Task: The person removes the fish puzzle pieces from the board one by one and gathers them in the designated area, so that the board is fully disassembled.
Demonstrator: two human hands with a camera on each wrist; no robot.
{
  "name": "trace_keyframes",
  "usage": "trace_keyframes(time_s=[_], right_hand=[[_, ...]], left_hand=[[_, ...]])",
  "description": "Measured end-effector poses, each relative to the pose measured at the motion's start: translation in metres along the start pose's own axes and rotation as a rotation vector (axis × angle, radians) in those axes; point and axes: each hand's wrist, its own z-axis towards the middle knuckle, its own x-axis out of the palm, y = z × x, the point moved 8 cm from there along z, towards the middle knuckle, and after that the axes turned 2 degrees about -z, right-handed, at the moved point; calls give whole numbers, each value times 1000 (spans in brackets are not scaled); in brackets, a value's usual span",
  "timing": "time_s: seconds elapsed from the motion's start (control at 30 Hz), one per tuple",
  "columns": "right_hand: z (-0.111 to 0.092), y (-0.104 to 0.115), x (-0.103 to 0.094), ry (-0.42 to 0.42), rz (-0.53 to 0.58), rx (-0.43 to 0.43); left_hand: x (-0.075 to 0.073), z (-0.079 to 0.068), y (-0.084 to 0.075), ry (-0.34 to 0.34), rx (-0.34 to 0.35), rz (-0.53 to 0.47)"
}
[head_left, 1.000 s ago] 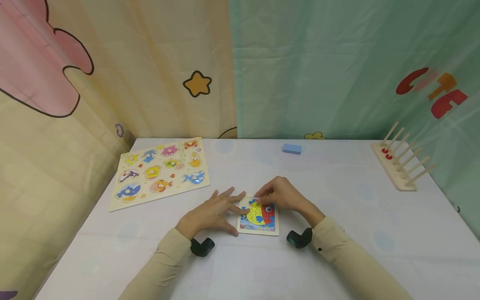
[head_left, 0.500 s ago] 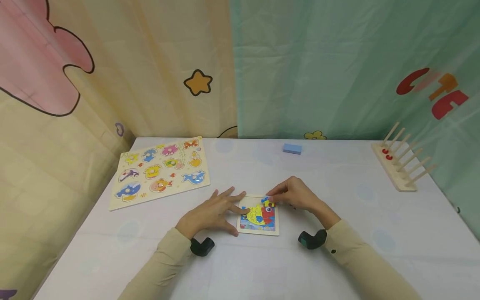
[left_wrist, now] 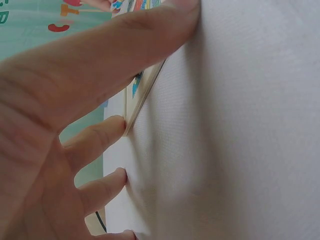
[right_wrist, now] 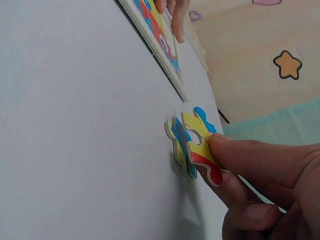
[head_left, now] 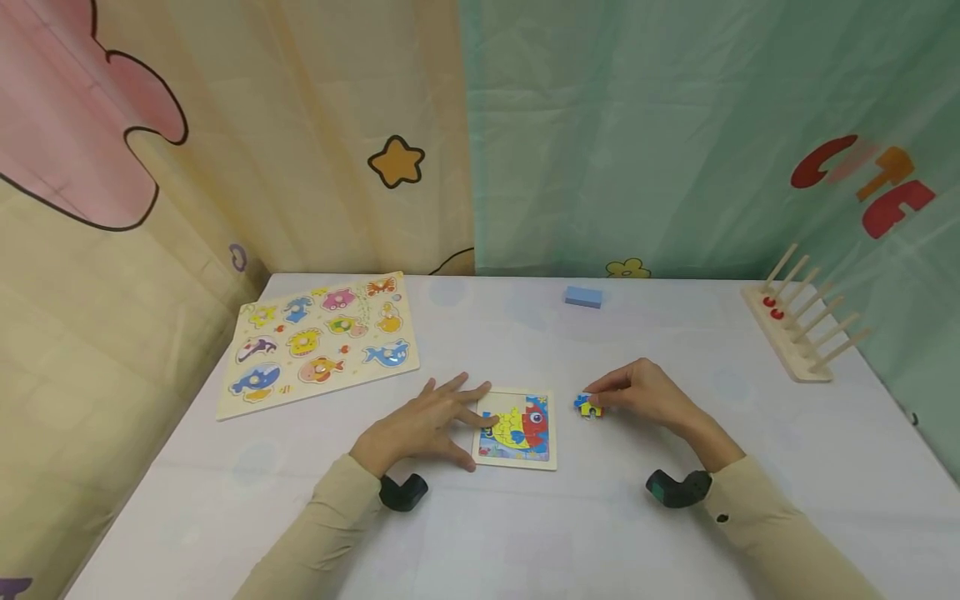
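Puzzle piece point(right_wrist: 202, 152) now right of board point(head_left: 501, 402)

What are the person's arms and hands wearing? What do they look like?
Long beige cloth sleeves cover the arms. A small dark spot, maybe a button, shows on the right cuff. A black, bent, rounded gadget sits at each wrist. The left hand and right hand are bare, with no gloves or rings showing.

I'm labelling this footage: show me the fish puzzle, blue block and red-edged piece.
Fish puzzle point(head_left: 512, 422): head view, on its yellow body.
Blue block point(head_left: 583, 295): head view, on its top face.
Red-edged piece point(right_wrist: 201, 151): right wrist view, on its yellow part.
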Motion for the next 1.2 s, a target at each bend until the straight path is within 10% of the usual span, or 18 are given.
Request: trace_keyframes(time_s=[1.2], right_hand=[[-19,-13,-24,-120,-195,141]], left_hand=[[1,-1,1,0,-5,-25]])
